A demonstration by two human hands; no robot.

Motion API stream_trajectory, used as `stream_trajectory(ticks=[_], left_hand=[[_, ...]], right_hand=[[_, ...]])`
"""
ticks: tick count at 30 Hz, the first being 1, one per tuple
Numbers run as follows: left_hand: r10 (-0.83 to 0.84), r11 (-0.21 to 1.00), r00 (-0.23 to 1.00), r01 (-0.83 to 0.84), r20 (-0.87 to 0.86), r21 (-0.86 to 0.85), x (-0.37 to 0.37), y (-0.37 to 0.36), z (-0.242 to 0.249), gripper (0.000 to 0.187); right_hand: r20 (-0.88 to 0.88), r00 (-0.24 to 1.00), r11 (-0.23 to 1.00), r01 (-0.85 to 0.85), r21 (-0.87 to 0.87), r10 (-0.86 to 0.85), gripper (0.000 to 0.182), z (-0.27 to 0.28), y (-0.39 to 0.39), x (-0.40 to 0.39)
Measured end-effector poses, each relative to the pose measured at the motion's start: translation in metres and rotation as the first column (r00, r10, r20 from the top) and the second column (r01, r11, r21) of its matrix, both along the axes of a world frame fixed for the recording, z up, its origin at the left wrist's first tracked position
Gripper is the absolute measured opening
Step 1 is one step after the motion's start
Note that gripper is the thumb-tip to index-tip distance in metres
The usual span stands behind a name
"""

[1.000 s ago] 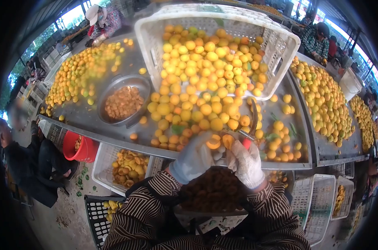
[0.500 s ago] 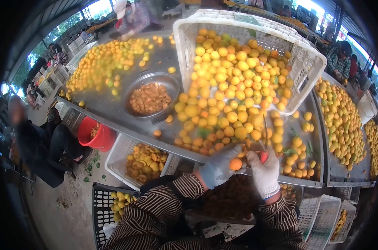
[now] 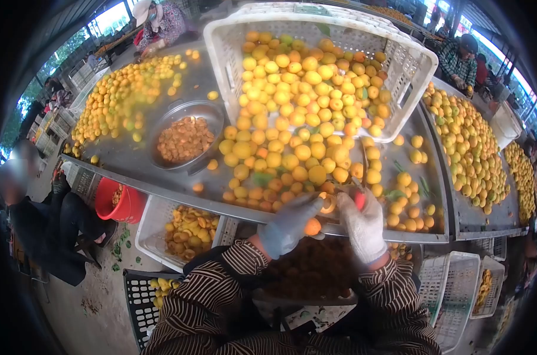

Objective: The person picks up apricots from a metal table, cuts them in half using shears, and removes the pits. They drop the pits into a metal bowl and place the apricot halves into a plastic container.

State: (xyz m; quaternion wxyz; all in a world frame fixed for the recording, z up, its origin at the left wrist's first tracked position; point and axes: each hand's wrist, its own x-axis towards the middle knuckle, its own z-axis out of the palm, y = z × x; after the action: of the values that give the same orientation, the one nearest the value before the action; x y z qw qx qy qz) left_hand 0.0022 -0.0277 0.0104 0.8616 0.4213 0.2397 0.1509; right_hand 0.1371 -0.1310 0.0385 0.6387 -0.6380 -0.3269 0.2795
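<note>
Both my hands meet at the near edge of a metal table (image 3: 126, 173), in white gloves. My left hand (image 3: 289, 225), its glove greyish, is closed round an orange fruit (image 3: 312, 226), and a cut fruit (image 3: 326, 203) shows at its fingertips. My right hand (image 3: 362, 225) grips a red-handled tool (image 3: 359, 200), whose thin metal part points up over the table. Beyond them, yellow-orange fruit (image 3: 304, 152) spills from a tipped white crate (image 3: 419, 71). A metal bowl (image 3: 219, 127) of brownish pieces stands to the left.
Below the table are a white crate (image 3: 144, 228) of fruit pieces, a red bucket (image 3: 135, 207) and a black crate (image 3: 132, 305). One person (image 3: 40, 231) sits at left; others (image 3: 162, 23) work behind. More fruit (image 3: 464, 148) lies at right.
The whole view has shifted, so the table and crate appear further left. At my left fingertips a cut fruit now shows beside the tool. Both hands remain close together.
</note>
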Motion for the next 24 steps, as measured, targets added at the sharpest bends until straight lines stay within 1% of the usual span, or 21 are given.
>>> stream_trajectory(ticks=[1, 2, 3, 4, 5, 7, 9, 10, 11, 12, 13, 15, 16, 17, 18, 19, 21, 22, 23, 24], left_hand=[[0.000, 0.997, 1.000, 0.003, -0.028, 0.081, 0.000, -0.003, 0.005, 0.050], [-0.047, 0.999, 0.997, 0.049, -0.067, 0.022, 0.001, -0.006, 0.013, 0.047], [-0.068, 0.998, 0.995, 0.069, -0.066, 0.010, 0.002, -0.008, 0.013, 0.047], [-0.098, 0.993, 0.992, 0.103, -0.076, 0.057, 0.003, -0.011, 0.011, 0.046], [-0.126, 0.985, 0.988, 0.135, -0.085, 0.105, 0.004, -0.013, 0.010, 0.045], [-0.159, 0.978, 0.983, 0.170, -0.095, 0.124, 0.007, -0.017, 0.011, 0.042], [-0.184, 0.952, 0.976, 0.207, -0.120, 0.226, 0.008, -0.021, 0.013, 0.039], [-0.191, 0.951, 0.974, 0.214, -0.120, 0.223, 0.009, -0.023, 0.015, 0.039], [-0.202, 0.939, 0.971, 0.228, -0.125, 0.257, 0.009, -0.025, 0.019, 0.037], [-0.212, 0.926, 0.969, 0.242, -0.130, 0.291, 0.009, -0.027, 0.020, 0.036], [-0.216, 0.925, 0.968, 0.245, -0.130, 0.289, 0.010, -0.029, 0.020, 0.036], [-0.208, 0.901, 0.970, 0.239, -0.124, 0.362, 0.010, -0.032, 0.017, 0.033], [-0.211, 0.900, 0.969, 0.243, -0.125, 0.362, 0.010, -0.035, 0.015, 0.033], [-0.173, 0.900, 0.979, 0.201, -0.107, 0.387, 0.011, -0.039, 0.012, 0.032], [-0.134, 0.898, 0.987, 0.158, -0.087, 0.411, 0.011, -0.042, 0.009, 0.031], [-0.135, 0.898, 0.987, 0.159, -0.088, 0.410, 0.011, -0.044, 0.006, 0.031], [-0.075, 0.880, 0.993, 0.108, -0.090, 0.463, 0.010, -0.048, 0.003, 0.030], [-0.073, 0.880, 0.993, 0.107, -0.090, 0.462, 0.010, -0.047, 0.004, 0.030], [-0.100, 0.913, 0.992, 0.120, -0.072, 0.390, 0.009, -0.045, 0.006, 0.031], [-0.126, 0.940, 0.991, 0.136, -0.052, 0.314, 0.008, -0.042, 0.009, 0.031]], right_hand=[[-0.253, 0.967, 1.000, 0.010, 0.029, -0.002, 0.015, 0.007, -0.003, 0.002], [-0.384, 0.923, 0.979, 0.079, 0.188, -0.001, 0.015, 0.008, -0.001, 0.002], [-0.504, 0.863, 0.929, 0.167, 0.331, 0.025, 0.017, 0.008, 0.001, 0.002], [-0.545, 0.833, 0.885, 0.182, 0.429, 0.093, 0.024, 0.013, 0.002, 0.003], [-0.586, 0.810, 0.871, 0.271, 0.409, 0.023, 0.028, 0.022, 0.003, 0.000], [-0.569, 0.821, 0.852, 0.264, 0.451, 0.047, 0.027, 0.018, 0.003, 0.004], [-0.542, 0.839, 0.851, 0.253, 0.461, 0.043, 0.027, 0.011, 0.001, 0.008], [-0.540, 0.840, 0.841, 0.249, 0.480, 0.060, 0.027, 0.011, 0.001, 0.008], [-0.537, 0.840, 0.831, 0.243, 0.500, 0.077, 0.027, 0.011, 0.000, 0.008], [-0.537, 0.840, 0.831, 0.247, 0.498, 0.072, 0.027, 0.010, -0.001, 0.009], [-0.526, 0.848, 0.839, 0.240, 0.489, 0.064, 0.027, 0.010, -0.002, 0.010], [-0.504, 0.862, 0.852, 0.226, 0.473, 0.051, 0.026, 0.009, -0.003, 0.011], [-0.490, 0.870, 0.859, 0.207, 0.468, 0.057, 0.024, 0.006, -0.004, 0.011], [-0.491, 0.869, 0.858, 0.211, 0.468, 0.054, 0.024, 0.008, -0.004, 0.009], [-0.461, 0.887, 0.872, 0.210, 0.443, 0.020, 0.029, 0.010, -0.002, 0.005], [-0.429, 0.903, 0.884, 0.209, 0.417, -0.011, 0.034, 0.012, 0.000, 0.001], [-0.427, 0.903, 0.895, 0.216, 0.391, -0.032, 0.034, 0.011, 0.000, 0.000], [-0.507, 0.860, 0.874, 0.200, 0.443, 0.061, 0.029, 0.010, 0.000, 0.002], [-0.576, 0.803, 0.848, 0.190, 0.495, 0.156, 0.025, 0.009, -0.001, 0.004], [-0.577, 0.802, 0.848, 0.190, 0.494, 0.156, 0.025, 0.007, -0.001, 0.005]])
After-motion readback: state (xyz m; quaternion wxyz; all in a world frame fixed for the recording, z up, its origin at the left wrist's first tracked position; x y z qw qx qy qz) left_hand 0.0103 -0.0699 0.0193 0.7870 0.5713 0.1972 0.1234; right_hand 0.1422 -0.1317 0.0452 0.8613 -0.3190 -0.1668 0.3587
